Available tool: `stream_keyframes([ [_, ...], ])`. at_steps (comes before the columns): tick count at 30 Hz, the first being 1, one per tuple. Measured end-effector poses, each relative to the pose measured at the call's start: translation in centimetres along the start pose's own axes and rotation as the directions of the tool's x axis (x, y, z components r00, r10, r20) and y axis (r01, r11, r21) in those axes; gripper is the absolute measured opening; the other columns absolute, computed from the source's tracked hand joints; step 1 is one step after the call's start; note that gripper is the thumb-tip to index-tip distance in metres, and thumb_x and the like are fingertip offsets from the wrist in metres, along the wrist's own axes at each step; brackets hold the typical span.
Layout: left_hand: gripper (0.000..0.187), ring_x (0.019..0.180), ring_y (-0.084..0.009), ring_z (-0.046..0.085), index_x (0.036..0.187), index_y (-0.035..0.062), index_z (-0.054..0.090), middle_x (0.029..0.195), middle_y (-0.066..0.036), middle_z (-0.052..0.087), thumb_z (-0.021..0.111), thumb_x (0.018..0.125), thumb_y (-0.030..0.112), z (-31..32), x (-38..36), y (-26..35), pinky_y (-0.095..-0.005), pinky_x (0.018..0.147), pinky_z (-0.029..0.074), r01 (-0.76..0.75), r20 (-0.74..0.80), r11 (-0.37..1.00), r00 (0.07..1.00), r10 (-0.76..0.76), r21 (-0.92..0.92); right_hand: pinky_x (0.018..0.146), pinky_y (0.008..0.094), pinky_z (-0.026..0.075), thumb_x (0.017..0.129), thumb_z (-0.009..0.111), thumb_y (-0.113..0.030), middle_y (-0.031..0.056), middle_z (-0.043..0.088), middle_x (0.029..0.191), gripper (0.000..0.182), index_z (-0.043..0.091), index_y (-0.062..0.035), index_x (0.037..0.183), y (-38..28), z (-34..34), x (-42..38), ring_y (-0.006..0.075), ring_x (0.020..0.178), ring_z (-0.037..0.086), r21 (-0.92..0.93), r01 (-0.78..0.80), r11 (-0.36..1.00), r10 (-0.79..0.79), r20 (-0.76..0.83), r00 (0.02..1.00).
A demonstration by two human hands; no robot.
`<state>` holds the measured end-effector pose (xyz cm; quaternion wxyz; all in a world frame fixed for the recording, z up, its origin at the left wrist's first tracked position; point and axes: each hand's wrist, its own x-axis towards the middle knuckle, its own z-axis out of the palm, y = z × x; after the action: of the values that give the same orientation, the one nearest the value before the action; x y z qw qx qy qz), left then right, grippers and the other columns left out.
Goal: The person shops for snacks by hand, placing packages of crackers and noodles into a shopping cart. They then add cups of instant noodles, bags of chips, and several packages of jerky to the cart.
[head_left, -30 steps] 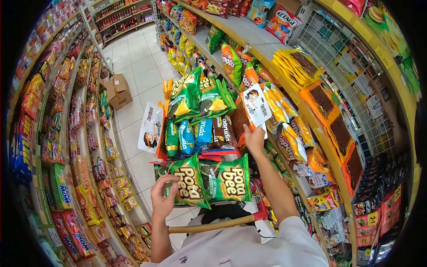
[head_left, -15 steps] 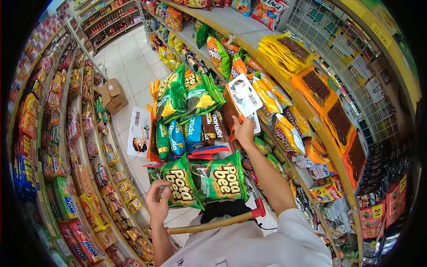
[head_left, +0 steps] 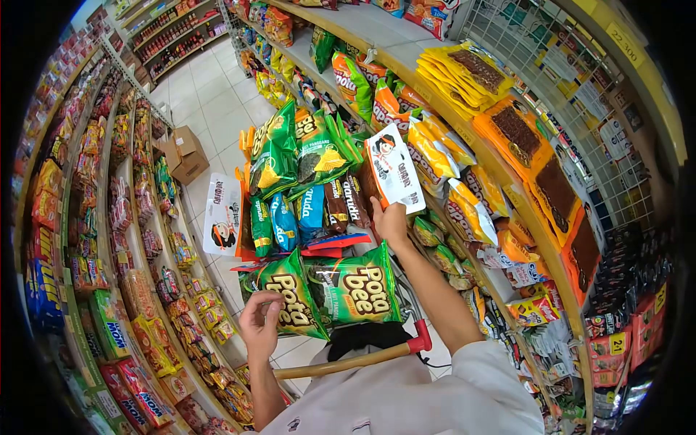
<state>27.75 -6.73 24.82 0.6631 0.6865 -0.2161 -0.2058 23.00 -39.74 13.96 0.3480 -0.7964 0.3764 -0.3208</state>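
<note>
My right hand (head_left: 390,223) grips the lower edge of a brown snack packet with a white header card (head_left: 394,168), held at the right side of the filled cart. Beside the near bags, my left hand (head_left: 261,320) is loosely curled with thumb and forefinger apart and nothing seen in it. Two green Pota Bee chip bags (head_left: 355,290) lie at the near end of the load. Beyond them stand blue and brown Garuda packets (head_left: 312,212), with more green chip bags (head_left: 322,152) on top. Another white header card (head_left: 223,215) sticks out at the left.
A tan cart handle (head_left: 344,361) with a red end crosses in front of my body. Snack shelves (head_left: 500,181) rise on the right, with flat orange packets (head_left: 554,192) on the upper one. More shelves line the left. A cardboard box (head_left: 185,155) stands on the tiled floor (head_left: 210,90).
My right hand has shifted slightly left and down with the packet. Its white card has turned more upright. My left hand has hardly moved.
</note>
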Motion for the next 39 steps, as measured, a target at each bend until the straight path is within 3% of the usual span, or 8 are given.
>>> stream_keyframes([
  [5,0.01,0.094,-0.0154,0.062,0.102,-0.0027,0.06,0.101,-0.009,0.062,0.058,0.092,0.001,0.1,0.1,0.3,-0.0276,0.083,0.049,-0.006,0.037,1.0,0.999,0.005,0.003,0.059,0.0512,0.049,0.088,0.065,-0.021,0.0322,0.058,0.064,0.038,0.062,0.0114,0.068,0.4,0.3,1.9,0.0482,0.062,0.061,-0.191,-0.042,0.981,0.074,0.165,0.984],
  [9,0.009,0.093,-0.0155,0.062,0.101,-0.003,0.06,0.1,-0.009,0.062,0.058,0.092,0.001,0.2,-0.1,0.5,-0.0276,0.083,0.049,-0.018,0.033,1.0,0.999,0.017,0.023,0.063,0.0508,0.05,0.086,0.066,-0.019,0.0315,0.06,0.066,0.034,0.063,0.0101,0.069,-0.6,0.8,4.8,0.0474,0.066,0.062,-0.165,0.093,0.982,-0.069,0.144,0.987],
  [21,0.008,0.091,-0.0156,0.063,0.1,-0.0026,0.06,0.098,-0.009,0.064,0.059,0.092,0.001,-0.3,-0.7,0.5,-0.0281,0.083,0.049,-0.022,0.032,0.999,0.999,0.021,0.024,0.063,0.0511,0.05,0.087,0.065,-0.025,0.0318,0.059,0.065,0.04,0.064,0.0101,0.069,1.8,1.3,0.4,0.0491,0.065,0.061,-0.112,0.059,0.992,-0.051,0.075,0.996],
  [23,0.009,0.091,-0.0155,0.063,0.1,-0.0025,0.06,0.097,-0.009,0.064,0.059,0.092,0.001,-0.2,-0.4,0.6,-0.0282,0.082,0.049,-0.018,0.049,1.0,0.999,0.018,0.006,0.064,0.0515,0.05,0.086,0.067,-0.028,0.031,0.06,0.066,0.041,0.065,0.0091,0.069,0.4,0.2,0.4,0.0487,0.066,0.061,-0.216,-0.004,0.976,0.027,0.104,0.994],
  [28,0.008,0.09,-0.0148,0.063,0.1,-0.0025,0.06,0.096,-0.008,0.064,0.058,0.092,0.0,-0.4,-0.3,0.9,-0.0276,0.081,0.049,-0.047,0.051,0.998,0.998,0.045,0.039,0.07,0.05,0.051,0.083,0.069,-0.026,0.029,0.064,0.075,0.034,0.065,0.0078,0.085,-0.2,-0.4,3.9,0.0458,0.073,0.063,-0.048,-0.076,0.996,0.081,0.136,0.987],
  [35,0.009,0.09,-0.0135,0.061,0.099,-0.0018,0.061,0.097,-0.007,0.064,0.059,0.093,0.004,-2.2,-1.1,0.8,-0.0263,0.08,0.047,-0.067,-0.058,0.993,0.996,0.073,0.094,0.072,0.049,0.05,0.08,0.071,-0.031,0.0237,0.067,0.08,0.039,0.063,0.0043,0.095,-2.4,-3.1,3.6,0.0433,0.077,0.064,-0.165,-0.093,0.982,0.122,0.176,0.977],
  [37,0.01,0.09,-0.0132,0.061,0.099,-0.0012,0.061,0.097,-0.007,0.064,0.059,0.093,0.006,-3.6,-1.3,0.8,-0.0266,0.08,0.047,-0.068,-0.132,0.985,0.987,0.09,0.161,0.068,0.0452,0.051,0.079,0.074,-0.033,0.0196,0.068,0.078,0.041,0.062,0.002,0.097,-1.4,-3.5,2.1,0.0372,0.072,0.066,-0.173,-0.108,0.979,0.132,0.133,0.982],
  [39,0.011,0.09,-0.0129,0.06,0.1,-0.0005,0.062,0.096,-0.006,0.064,0.059,0.093,0.008,-5.4,-1.8,0.3,-0.0269,0.079,0.047,-0.058,-0.214,0.973,0.971,0.107,0.223,0.063,0.0387,0.049,0.081,0.074,-0.031,0.0151,0.067,0.073,0.036,0.061,0.0008,0.09,0.2,-4.3,-0.3,0.0265,0.066,0.065,0.081,-0.163,0.983,0.162,0.021,0.987],
])
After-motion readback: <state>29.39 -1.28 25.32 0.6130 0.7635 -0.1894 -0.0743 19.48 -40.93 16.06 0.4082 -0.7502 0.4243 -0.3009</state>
